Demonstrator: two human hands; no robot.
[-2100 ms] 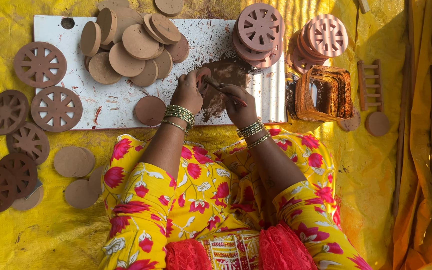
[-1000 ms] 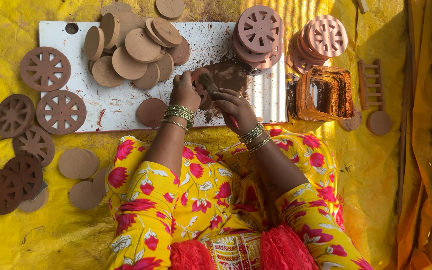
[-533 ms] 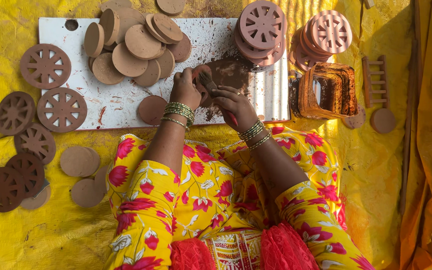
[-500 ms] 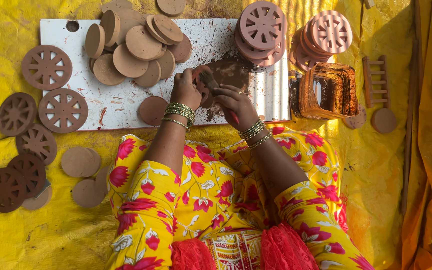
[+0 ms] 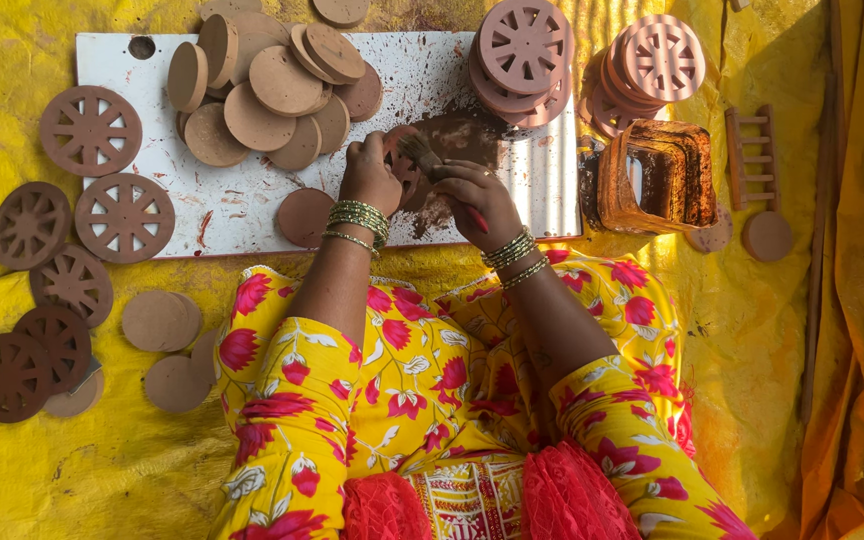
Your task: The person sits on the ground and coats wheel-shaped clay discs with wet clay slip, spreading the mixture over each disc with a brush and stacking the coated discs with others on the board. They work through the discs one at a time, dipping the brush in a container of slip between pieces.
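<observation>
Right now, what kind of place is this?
Probably a small clay-craft workplace on the ground: plain clay discs piled on a white board, stacked spoked clay wheels, and a yellow ground sheet.

Ground-level pottery workshop, handcraft setup. Work surface is a white board (image 5: 252, 200) laid flat on a yellow sheet (image 5: 72, 470) spread over the floor; board smeared with brown slip, darkest near its right edge. Plain clay discs (image 5: 272, 85) heaped along the board's far edge. Spoked clay wheels (image 5: 92, 130) at its left edge and off it on the sheet, darker ones toward the near left. Stacked wheels (image 5: 522, 50) at the far right corner, a paler stack (image 5: 657, 60) just beyond. Slip-caked square container (image 5: 652, 175) off the right edge. Small clay ladder (image 5: 752, 155) beside it.
</observation>
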